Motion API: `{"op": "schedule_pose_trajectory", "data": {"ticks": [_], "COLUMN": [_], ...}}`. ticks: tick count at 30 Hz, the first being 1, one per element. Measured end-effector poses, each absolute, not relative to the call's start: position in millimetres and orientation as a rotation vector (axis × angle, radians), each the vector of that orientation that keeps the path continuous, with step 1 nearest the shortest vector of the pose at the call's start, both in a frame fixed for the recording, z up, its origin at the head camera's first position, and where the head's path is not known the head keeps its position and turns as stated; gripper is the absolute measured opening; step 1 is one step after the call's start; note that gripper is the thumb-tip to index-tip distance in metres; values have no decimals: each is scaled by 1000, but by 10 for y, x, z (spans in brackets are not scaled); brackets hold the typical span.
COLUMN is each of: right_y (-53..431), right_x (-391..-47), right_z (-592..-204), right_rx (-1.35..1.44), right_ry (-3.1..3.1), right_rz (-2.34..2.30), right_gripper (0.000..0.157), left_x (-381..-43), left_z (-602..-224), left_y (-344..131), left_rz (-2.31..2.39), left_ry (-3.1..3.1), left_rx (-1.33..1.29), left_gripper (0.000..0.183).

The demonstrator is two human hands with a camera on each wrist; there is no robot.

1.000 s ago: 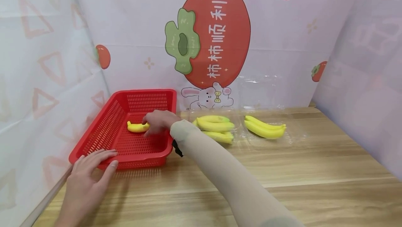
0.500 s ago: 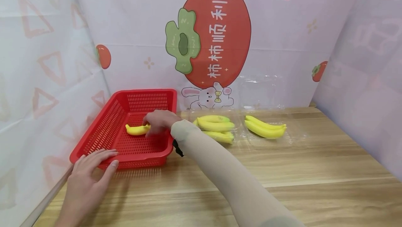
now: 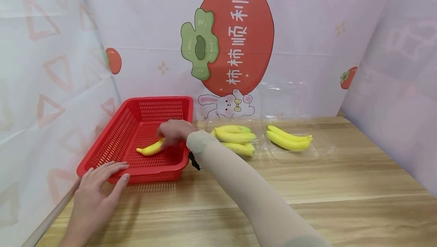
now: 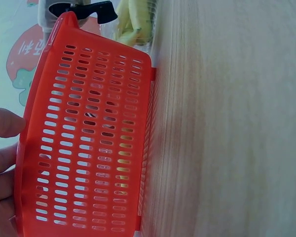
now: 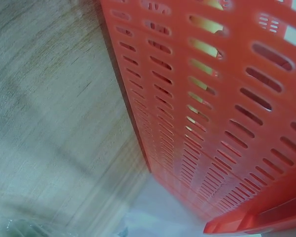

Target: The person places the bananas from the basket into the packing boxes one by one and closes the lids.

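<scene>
A yellow toy banana [image 3: 150,149] lies at a slant low inside the red plastic basket [image 3: 136,171]. Over its right end my right hand [image 3: 175,131] reaches in with curled fingers, pinching it; the fingertips are hidden behind the hand. Slivers of yellow show through the wall slots in both wrist views. My left hand [image 3: 97,195] rests on the basket's near left rim, fingers stretched forward over it. In the left wrist view the left thumb [image 4: 7,122] touches the rim edge.
Right of the basket, a clear plastic box [image 3: 258,129] holds several bananas [image 3: 235,137]. Farther right, two bananas [image 3: 289,140] lie in another clear box [image 3: 321,148] with its lid raised. A printed cloth [image 3: 307,34] hangs behind the wooden table [image 3: 307,186].
The banana in the basket has turned and come nearer, its left tip now lower, with the right hand at its right end. The left hand stays on the rim.
</scene>
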State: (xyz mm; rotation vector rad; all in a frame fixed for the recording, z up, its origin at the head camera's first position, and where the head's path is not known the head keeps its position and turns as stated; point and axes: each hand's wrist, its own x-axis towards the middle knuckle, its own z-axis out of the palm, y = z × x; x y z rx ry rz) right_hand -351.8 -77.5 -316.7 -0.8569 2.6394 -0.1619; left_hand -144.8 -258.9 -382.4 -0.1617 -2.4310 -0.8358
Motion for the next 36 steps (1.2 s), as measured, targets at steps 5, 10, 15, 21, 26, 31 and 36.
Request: {"op": "schedule_pose_trajectory", "data": {"ticks": [5,10,15,21,26,31,36], "right_y": [-762,-740,-731,-732,-750,-778,-788], "right_x": [-3517,-3509,-3485,-3478,-3490,-3508,-3533], "right_z": [-3180,-3164,-3140,-3128,-3147,-3168,-3191], "right_rx": [-868,-908,-915,-946,-929,-916,-960], "right_ry": [2625,2583,2547,2525,2516,2511,2517], "right_rz": [-148,-95,-30,14,-22,-92,-185], "right_gripper": [38,25,19,16,12,18,31], "left_x": [-1453,-1451,-1450,-1456,-1455,-1454,-1449], "left_z": [-3826,-3820,-3810,-3796,-3795,-3798,-3802], "left_y": [-2592,-2589,-2587,-2586,-2584,-2589,-2592], "left_rz": [-846,-854,-848,-854,-853,-855,-854], "left_ry": [-2417,-2406,-2411,-2403,-2407,-2405,-2421], "left_rx": [-172,-177,-173,-176,-173,-176,-158], "left_gripper": [30,30,30,30,31,30,32]}}
